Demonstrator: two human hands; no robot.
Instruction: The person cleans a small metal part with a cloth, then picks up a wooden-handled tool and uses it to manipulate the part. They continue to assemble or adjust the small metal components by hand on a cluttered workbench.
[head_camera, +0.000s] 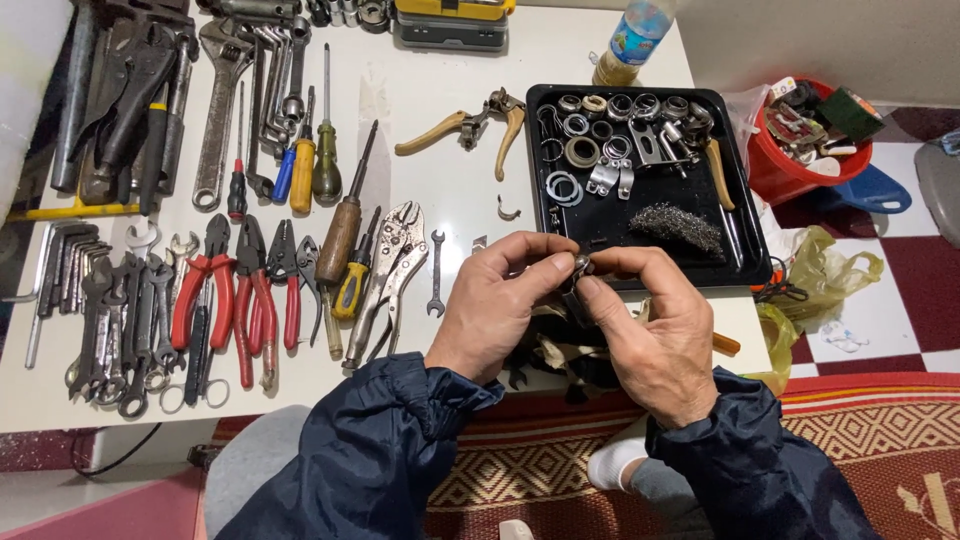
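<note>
1. Your left hand (497, 305) and right hand (655, 335) meet above the near edge of the white table (450, 200).
2. The fingers of both hands are pinched on a small round grey metal part (581, 264), held between the fingertips just in front of the black rectangular tray (745, 200).
3. That tray holds metal rings, clamps and a wad of grey steel wool (678, 224).
4. To your left lie red-handled pliers (205, 285), silver locking pliers (393, 275) and a small open-ended spanner (437, 272).
</note>
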